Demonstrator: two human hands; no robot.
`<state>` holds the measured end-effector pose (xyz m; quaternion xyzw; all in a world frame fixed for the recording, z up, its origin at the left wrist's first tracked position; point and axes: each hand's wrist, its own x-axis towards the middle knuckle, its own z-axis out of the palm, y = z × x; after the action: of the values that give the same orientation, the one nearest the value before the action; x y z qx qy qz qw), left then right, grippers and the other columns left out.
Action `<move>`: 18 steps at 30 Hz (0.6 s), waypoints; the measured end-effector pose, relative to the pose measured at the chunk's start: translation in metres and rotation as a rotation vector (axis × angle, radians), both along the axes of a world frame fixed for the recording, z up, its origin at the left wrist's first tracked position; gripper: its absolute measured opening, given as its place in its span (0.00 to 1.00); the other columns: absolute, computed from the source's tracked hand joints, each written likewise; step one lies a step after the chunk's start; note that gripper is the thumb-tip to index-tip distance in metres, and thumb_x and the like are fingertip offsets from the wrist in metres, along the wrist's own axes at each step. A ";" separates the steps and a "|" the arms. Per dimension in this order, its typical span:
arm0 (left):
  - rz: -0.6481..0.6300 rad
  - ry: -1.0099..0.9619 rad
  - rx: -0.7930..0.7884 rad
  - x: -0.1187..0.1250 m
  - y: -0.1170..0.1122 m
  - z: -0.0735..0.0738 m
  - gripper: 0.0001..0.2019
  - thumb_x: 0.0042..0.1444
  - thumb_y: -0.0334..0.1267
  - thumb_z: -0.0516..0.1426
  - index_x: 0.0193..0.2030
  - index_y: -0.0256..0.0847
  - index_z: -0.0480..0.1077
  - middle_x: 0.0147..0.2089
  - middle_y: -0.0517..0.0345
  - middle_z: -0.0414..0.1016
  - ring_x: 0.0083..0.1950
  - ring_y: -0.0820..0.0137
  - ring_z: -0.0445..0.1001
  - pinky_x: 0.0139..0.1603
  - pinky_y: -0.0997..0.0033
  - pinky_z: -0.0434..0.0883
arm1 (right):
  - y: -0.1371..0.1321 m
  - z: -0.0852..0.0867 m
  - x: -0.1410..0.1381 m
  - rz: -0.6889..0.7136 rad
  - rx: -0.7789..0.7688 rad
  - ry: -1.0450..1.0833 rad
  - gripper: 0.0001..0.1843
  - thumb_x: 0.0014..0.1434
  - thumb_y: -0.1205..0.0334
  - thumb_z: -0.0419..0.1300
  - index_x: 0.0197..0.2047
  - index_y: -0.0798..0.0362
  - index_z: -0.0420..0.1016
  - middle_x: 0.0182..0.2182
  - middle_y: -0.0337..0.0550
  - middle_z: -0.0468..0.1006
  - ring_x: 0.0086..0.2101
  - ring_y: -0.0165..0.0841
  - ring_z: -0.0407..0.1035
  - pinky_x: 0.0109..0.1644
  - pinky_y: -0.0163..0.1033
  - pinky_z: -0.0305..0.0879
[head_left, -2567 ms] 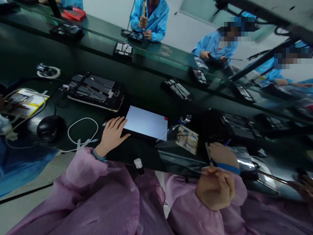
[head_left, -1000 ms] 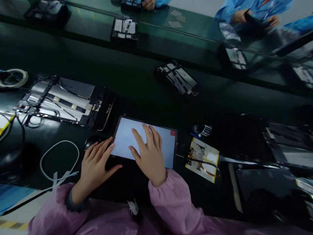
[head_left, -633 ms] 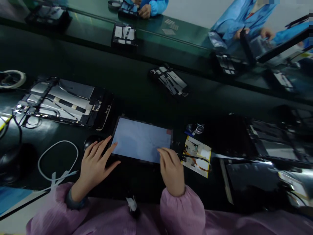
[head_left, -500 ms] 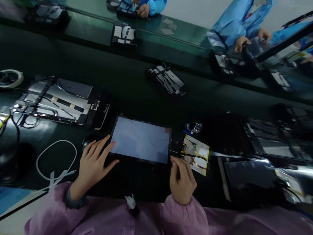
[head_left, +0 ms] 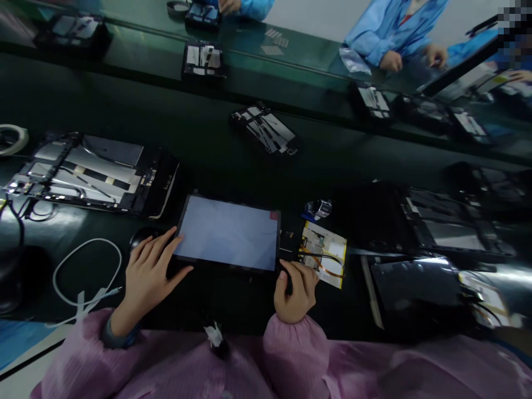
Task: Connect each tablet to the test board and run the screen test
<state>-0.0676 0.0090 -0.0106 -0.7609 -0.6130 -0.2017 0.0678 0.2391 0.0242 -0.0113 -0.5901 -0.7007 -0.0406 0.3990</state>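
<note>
Both hands (head_left: 146, 271) @ scrn (head_left: 228, 233) edges

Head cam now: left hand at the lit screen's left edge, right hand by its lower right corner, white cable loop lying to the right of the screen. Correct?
One error: the white cable loop lies to the left of the lit screen, as the head view shows. The left hand at its left edge and the right hand by its lower right corner are as you said.
</note>
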 end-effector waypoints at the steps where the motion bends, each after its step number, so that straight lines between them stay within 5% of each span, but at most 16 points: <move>1: -0.001 0.001 -0.001 0.000 0.000 0.000 0.34 0.53 0.49 0.60 0.65 0.44 0.57 0.62 0.49 0.67 0.54 0.53 0.71 0.57 0.51 0.63 | 0.000 0.001 0.000 -0.003 -0.004 -0.003 0.11 0.58 0.67 0.54 0.42 0.52 0.75 0.35 0.45 0.72 0.38 0.35 0.67 0.45 0.47 0.63; 18: 0.007 0.029 0.015 -0.001 0.000 -0.002 0.33 0.52 0.49 0.60 0.64 0.44 0.60 0.62 0.49 0.67 0.53 0.53 0.71 0.57 0.53 0.62 | -0.002 0.004 -0.002 0.039 0.001 -0.012 0.09 0.58 0.65 0.55 0.38 0.51 0.77 0.38 0.44 0.73 0.42 0.36 0.66 0.53 0.52 0.60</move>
<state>-0.0683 0.0087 -0.0122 -0.7611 -0.6131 -0.1947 0.0831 0.2367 0.0225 -0.0074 -0.5758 -0.7146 -0.0367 0.3956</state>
